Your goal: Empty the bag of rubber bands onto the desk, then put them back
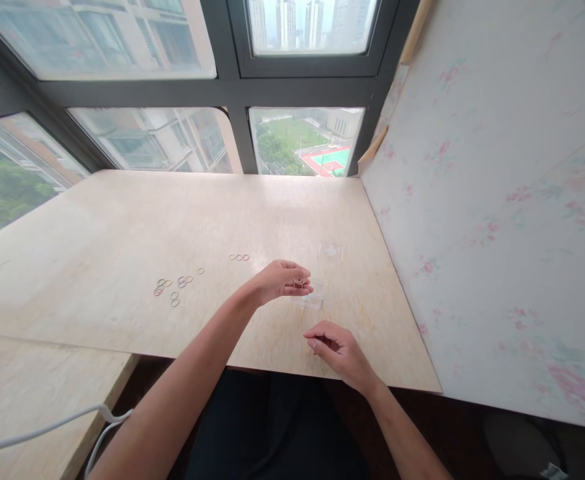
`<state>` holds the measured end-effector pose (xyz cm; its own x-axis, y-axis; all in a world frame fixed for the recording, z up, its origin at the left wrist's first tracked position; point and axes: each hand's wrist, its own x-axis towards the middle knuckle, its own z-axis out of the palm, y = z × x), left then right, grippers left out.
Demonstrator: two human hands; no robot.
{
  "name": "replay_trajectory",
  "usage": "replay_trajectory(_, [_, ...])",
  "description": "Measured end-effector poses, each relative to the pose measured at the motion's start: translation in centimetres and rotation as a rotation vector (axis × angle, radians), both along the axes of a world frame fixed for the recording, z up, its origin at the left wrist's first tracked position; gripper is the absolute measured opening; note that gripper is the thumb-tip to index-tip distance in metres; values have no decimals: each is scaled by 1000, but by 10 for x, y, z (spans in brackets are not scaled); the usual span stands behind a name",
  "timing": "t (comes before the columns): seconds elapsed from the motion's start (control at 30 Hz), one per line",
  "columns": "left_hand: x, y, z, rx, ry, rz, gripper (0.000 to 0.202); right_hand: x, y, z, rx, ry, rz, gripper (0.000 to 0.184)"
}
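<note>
My left hand [286, 280] is over a clear plastic box [313, 298], its fingers closed around several thin rings [299, 283]. The hand covers part of the box. My right hand [336, 348] rests near the table's front edge, fingers curled and thumb against the index finger; whatever is between them, if anything, is hidden. To the left on the table, thin rings [182, 282] in silver and reddish tones lie loose, some overlapping. Three more rings [239, 257] sit in a short row behind my left forearm.
Farther back on the pale table [172, 207] lies a clear flat plastic piece [331, 251], perhaps a lid. A flower-patterned wall [492, 200] bounds the right side, and windows stand behind. A white cable [47, 430] runs across the lower left.
</note>
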<state>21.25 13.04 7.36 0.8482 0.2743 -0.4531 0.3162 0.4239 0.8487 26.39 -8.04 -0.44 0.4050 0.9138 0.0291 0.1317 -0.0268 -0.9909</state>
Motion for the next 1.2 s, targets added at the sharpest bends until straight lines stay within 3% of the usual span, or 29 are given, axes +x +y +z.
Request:
replay_trajectory(0.1, [-5,0,-2,-180,-11,158,19,0,0,1,3,-14,-1,17])
replay_trajectory(0.3, [-18,-8,2,-351,-53,296,23,-2,1,1,2,88,-58,19])
replay_trajectory(0.57, [-29,-24,0,-471,-140,390,20,0,28,21,-12,221,-451,32])
replay_trajectory(0.73, [-30,-37,-3,-510,-180,467,16,4,50,35,-81,310,-331,32])
replay_trajectory(0.87, [-31,-43,-4,-474,-172,507,19,1,55,39,-52,520,-241,27])
replay_trajectory(1.0, [-31,-45,-6,-436,-185,539,15,-5,56,37,-63,626,-227,27])
replay_trajectory(1.2, [-37,-45,-7,-373,-205,581,21,-9,57,36,-69,616,-272,32])
